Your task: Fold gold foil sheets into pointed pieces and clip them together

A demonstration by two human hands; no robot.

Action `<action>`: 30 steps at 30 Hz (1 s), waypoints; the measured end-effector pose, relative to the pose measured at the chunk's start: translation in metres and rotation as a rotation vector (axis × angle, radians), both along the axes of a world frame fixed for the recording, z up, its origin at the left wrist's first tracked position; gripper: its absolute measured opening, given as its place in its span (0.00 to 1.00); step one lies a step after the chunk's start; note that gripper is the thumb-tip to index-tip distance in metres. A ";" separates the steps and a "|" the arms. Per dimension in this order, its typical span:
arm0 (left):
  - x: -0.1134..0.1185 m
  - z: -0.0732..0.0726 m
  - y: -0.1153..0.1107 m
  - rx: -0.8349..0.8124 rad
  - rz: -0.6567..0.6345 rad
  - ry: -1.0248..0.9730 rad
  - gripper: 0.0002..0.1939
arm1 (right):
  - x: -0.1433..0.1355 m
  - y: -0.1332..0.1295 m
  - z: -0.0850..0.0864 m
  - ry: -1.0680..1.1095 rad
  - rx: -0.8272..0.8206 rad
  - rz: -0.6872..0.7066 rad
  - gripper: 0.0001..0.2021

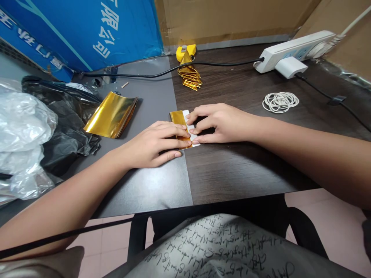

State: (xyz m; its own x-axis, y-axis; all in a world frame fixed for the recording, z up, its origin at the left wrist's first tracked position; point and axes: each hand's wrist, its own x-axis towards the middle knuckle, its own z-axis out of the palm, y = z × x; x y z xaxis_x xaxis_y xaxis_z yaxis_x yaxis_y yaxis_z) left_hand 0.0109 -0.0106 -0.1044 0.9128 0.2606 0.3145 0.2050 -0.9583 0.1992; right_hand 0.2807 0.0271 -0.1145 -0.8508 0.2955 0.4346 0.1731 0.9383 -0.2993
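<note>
A small piece of gold foil paper [177,117] lies on the table, with a white strip [189,122] showing along its right side. My left hand [153,143] rests flat on it, fingers stretched and tips near the strip. From the right, my right hand [220,122] bends its fingers down onto the white strip, with the thumb at its lower corner. The fingertips of both hands almost meet and cover part of the paper. Left of my hands is a curved stack of gold foil sheets [111,115].
Folded gold pieces [191,79] lie beside a yellow object [186,52] at the back. A black cable [150,75] crosses to a white power strip [295,50]. White rubber bands [280,102] sit at right, plastic bags [26,119] at left. Cardboard [232,19] stands behind.
</note>
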 end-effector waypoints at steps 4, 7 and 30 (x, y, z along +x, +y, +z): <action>-0.001 0.000 -0.001 0.004 0.005 0.009 0.15 | 0.001 0.000 0.000 -0.012 0.003 -0.005 0.13; -0.001 0.001 -0.001 -0.003 0.002 0.008 0.15 | 0.001 0.000 -0.001 -0.004 0.030 -0.002 0.14; -0.006 0.007 -0.003 -0.134 0.029 0.059 0.18 | 0.001 -0.005 0.007 -0.077 0.083 0.032 0.13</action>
